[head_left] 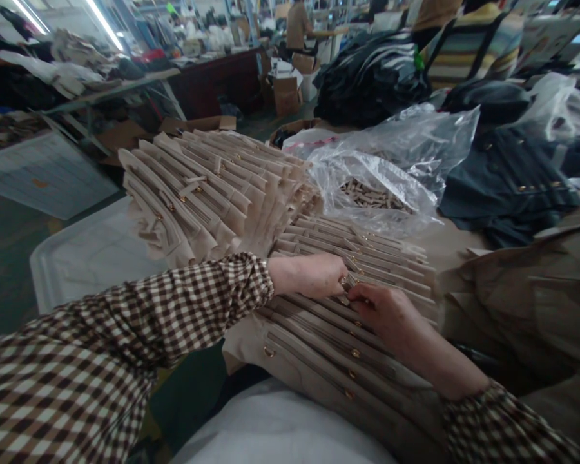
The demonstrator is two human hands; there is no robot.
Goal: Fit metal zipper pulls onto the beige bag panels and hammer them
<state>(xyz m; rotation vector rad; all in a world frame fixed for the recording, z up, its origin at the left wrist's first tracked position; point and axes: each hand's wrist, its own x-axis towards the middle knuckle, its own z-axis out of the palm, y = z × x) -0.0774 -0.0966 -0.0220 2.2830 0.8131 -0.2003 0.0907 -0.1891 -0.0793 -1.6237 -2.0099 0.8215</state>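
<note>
Tan fabric panels with zippers and gold-coloured pulls lie in an overlapping row [319, 361] before me. Over the middle of this row, my two hands nearly meet at the fingertips. My left hand [312, 274], coming from a checked sleeve, is closed at a gold-coloured zipper pull [343, 281]. A small tan fabric tab [350, 282] shows between the hands, pinched by my right hand [386, 312]. The fingers partly hide how tab and pull join. Some other zippers farther up the row also carry tabs.
A second stack of zippered panels [193, 187] fans out at left. Beyond the row, a clear plastic bag [415, 148] holds many loose tan tabs [374, 193]. Dark garments [507, 174] lie at right, near tan fabric [536, 309]. Other people sit farther back.
</note>
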